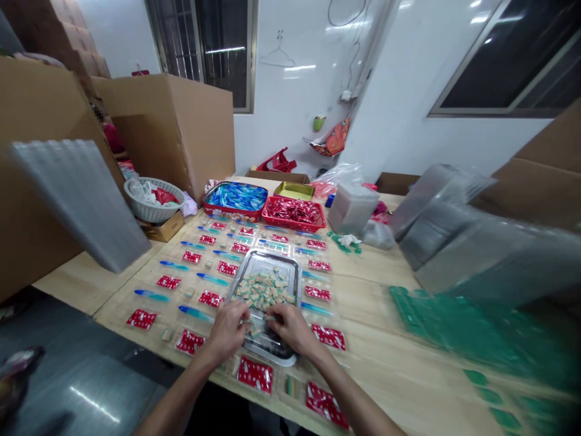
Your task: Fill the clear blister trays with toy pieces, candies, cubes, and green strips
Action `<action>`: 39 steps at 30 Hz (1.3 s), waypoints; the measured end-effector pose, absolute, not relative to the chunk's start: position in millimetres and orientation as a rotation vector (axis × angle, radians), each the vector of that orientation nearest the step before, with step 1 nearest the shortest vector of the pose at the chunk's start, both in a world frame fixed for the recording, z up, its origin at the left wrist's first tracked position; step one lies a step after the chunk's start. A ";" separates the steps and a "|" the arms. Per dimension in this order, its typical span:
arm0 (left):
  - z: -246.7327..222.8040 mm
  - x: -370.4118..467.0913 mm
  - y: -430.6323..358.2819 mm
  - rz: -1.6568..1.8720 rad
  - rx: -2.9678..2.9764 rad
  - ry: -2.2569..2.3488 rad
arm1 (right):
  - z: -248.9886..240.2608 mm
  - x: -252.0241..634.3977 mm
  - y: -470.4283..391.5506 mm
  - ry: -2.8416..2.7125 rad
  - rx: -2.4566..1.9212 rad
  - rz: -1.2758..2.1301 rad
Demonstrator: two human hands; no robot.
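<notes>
A shallow metal tray (267, 260) lies before me with a heap of small striped blocks (263, 287) in pale green and tan. My left hand (230, 330) is over its left edge near the front, fingers curled into a pinch beside a few loose blocks. Opposite it, my right hand (290, 328) reaches over the right side, its fingers bent together. Whatever the fingertips hold is too small to make out. Around the tray, clear plastic blister trays hold red white-patterned packets (255, 374), blue pen-like sticks (196, 312) and some striped blocks (293, 386).
Behind stand a tin of blue sticks (238, 197) and a red basket of red packets (295, 212). Stacked clear plastic trays (351, 209) stand farther right. Green sheets (454, 321) lie at right. A white basket (154, 203) and large cartons (200, 130) are at left.
</notes>
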State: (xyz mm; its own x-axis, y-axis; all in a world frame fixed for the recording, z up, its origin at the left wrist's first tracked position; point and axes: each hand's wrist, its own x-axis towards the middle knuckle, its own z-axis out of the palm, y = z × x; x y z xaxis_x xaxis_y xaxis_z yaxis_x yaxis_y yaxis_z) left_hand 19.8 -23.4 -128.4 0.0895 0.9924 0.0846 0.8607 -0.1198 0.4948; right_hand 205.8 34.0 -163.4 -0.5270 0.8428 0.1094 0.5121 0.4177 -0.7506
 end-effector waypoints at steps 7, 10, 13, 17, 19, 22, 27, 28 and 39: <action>-147.5 53.7 -20.9 0.598 2.054 1.679 | -154.4 217.9 33.5 -2.199 -1.187 0.915; -150.9 53.4 -16.6 0.600 2.019 1.748 | -152.3 218.7 32.0 -2.122 -1.140 0.961; -149.6 50.9 -13.6 0.573 2.007 1.794 | -153.7 213.0 28.8 -2.149 -1.141 0.935; -147.8 47.6 -12.4 0.516 2.016 1.814 | -156.1 202.2 25.1 -2.243 -1.183 0.806; -145.8 43.7 -12.9 0.485 2.031 1.822 | -155.6 198.6 24.5 -2.290 -1.172 0.766; -139.1 35.4 -15.4 0.455 2.035 1.852 | -154.1 197.3 25.7 -2.355 -1.168 0.669; -131.9 34.1 -22.7 0.507 2.042 1.778 | -156.1 203.1 32.0 -2.338 -1.152 0.619; -133.5 37.4 -24.0 0.525 2.053 1.748 | -156.7 204.9 33.0 -2.299 -1.161 0.657; -155.5 58.8 -26.2 0.545 2.070 1.655 | -163.3 214.8 20.7 -2.351 -1.256 0.839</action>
